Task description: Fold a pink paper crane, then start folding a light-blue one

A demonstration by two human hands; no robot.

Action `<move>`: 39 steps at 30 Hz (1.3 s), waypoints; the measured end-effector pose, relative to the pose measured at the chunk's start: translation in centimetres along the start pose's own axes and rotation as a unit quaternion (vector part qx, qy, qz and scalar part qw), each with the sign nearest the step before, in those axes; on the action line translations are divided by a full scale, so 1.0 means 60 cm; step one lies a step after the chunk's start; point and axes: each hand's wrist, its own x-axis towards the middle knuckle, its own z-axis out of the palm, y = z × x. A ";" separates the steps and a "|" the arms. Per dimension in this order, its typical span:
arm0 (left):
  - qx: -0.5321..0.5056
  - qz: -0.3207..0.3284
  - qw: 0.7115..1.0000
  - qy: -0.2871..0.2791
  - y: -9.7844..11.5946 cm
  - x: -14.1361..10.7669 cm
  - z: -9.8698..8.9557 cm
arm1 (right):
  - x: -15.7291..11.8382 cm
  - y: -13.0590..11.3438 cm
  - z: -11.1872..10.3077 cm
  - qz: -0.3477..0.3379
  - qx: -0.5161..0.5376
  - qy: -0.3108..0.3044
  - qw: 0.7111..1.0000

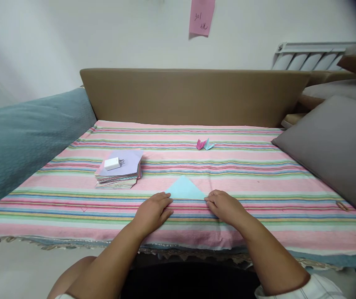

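Note:
A light-blue sheet of paper (184,189), folded into a triangle, lies on the striped cloth with its point facing away from me. On its left corner rests my left hand (154,211), fingers laid flat and the thumb apart on the cloth. My right hand (226,206) pinches the right corner between thumb and curled fingers. Beyond the sheet are two small folded paper pieces, one magenta (201,144) and one light blue (208,144), side by side.
Left of my hands stands a stack of coloured paper (131,160) with a white plug adapter (112,163) on top. A grey cushion (336,141) leans at the right, near a small brown loop (342,206). The brown backrest (193,97) spans the rear.

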 end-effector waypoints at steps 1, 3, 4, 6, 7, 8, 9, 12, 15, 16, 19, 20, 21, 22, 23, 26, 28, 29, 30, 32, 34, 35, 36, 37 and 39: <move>0.002 -0.003 1.000 0.002 -0.001 0.000 0.000 | 0.000 0.000 0.000 0.001 -0.001 0.000 1.000; 0.006 -0.011 1.000 0.009 -0.003 0.000 -0.001 | 0.000 0.000 -0.002 0.004 -0.002 -0.001 1.000; 0.007 -0.015 1.000 0.015 -0.002 0.001 -0.002 | 0.000 0.000 -0.002 0.006 -0.002 -0.003 1.000; 0.010 -0.025 0.999 0.023 -0.001 0.002 -0.005 | -0.001 0.001 -0.004 0.010 -0.001 -0.007 1.000; 0.013 -0.032 0.999 0.024 0.001 0.002 -0.008 | -0.001 0.001 -0.005 0.010 -0.002 -0.009 1.000; 0.016 -0.040 0.999 0.022 0.002 0.003 -0.010 | -0.001 0.002 -0.005 0.011 -0.003 -0.010 1.000; 0.021 -0.049 0.998 0.018 0.004 0.003 -0.013 | -0.001 0.003 -0.005 0.010 -0.003 -0.011 1.000; 0.035 -0.072 0.997 0.008 0.007 0.005 -0.021 | -0.001 0.004 -0.005 0.012 -0.001 -0.009 1.000; 0.043 -0.087 0.995 0.012 0.007 0.008 -0.023 | -0.001 0.003 -0.005 0.020 0.008 -0.003 1.000; 0.046 -0.092 0.995 0.014 0.006 0.009 -0.022 | 0.000 0.002 -0.006 0.024 0.011 -0.002 1.000; 0.060 -0.108 0.992 0.021 0.005 0.012 -0.017 | -0.001 -0.001 -0.010 0.039 0.020 0.000 0.999; 0.066 -0.112 0.991 0.026 0.005 0.013 -0.014 | -0.001 -0.002 -0.011 0.045 0.024 0.001 0.999; 0.072 -0.112 0.991 0.032 0.004 0.014 -0.011 | -0.001 -0.003 -0.012 0.051 0.028 0.003 0.998; 0.075 -0.112 0.990 0.040 0.003 0.015 -0.008 | -0.001 -0.004 -0.013 0.057 0.031 0.005 0.998; 0.076 -0.111 0.990 0.049 0.002 0.016 -0.005 | -0.001 -0.005 -0.013 0.062 0.034 0.008 0.997; 0.061 -0.112 0.989 0.072 -0.003 0.018 0.003 | 0.001 -0.006 -0.011 0.070 0.040 0.019 0.997; 0.043 -0.112 0.989 0.082 -0.007 0.020 0.007 | 0.004 -0.006 -0.007 0.073 0.046 0.028 0.996; 0.035 -0.111 0.989 0.088 -0.009 0.021 0.009 | 0.005 -0.006 -0.005 0.075 0.050 0.034 0.995; 0.029 -0.108 0.989 0.094 -0.010 0.023 0.010 | 0.007 -0.006 -0.003 0.078 0.054 0.040 0.995; 0.023 -0.105 0.989 0.106 -0.013 0.024 0.014 | 0.010 -0.006 0.002 0.082 0.063 0.052 0.993; 0.022 -0.103 0.988 0.111 -0.013 0.026 0.017 | 0.013 -0.008 0.006 0.079 0.071 0.057 0.993; 0.023 -0.103 0.988 0.111 -0.013 0.027 0.018 | 0.014 -0.008 0.007 0.074 0.072 0.056 0.993; 0.023 -0.103 0.988 0.110 -0.013 0.027 0.019 | 0.014 -0.009 0.009 0.069 0.072 0.054 0.994; 0.022 -0.104 0.989 0.108 -0.013 0.028 0.019 | 0.015 -0.010 0.010 0.066 0.070 0.050 0.994; 0.021 -0.104 0.989 0.102 -0.012 0.029 0.020 | 0.015 -0.012 0.011 0.064 0.064 0.045 0.995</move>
